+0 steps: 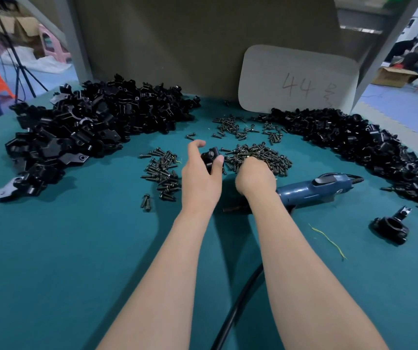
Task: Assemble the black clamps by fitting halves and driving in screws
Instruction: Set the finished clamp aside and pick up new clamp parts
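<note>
gripped between thumb and fingers of the left hand (201,178), toward 12 o'clock over the teal tabletop (76,248): a black clamp (210,157), glossy and blocky, with a round hole in its upper face. just at 3 o'clock of it, the right hand (254,178), knuckles up, fingers sunk into a heap of dark screws (258,157); impossible to tell whether grasping any. heaped at 10 o'clock, loose black clamp halves (84,132); at 2 o'clock, a second heap (349,145). lying at 3 o'clock of the right hand, a blue electric screwdriver (314,189). alone at 4 o'clock, one assembled clamp (390,223). propped at 1 o'clock, a white card (297,79) with "44" handwritten, then an unreadable scribble.
</note>
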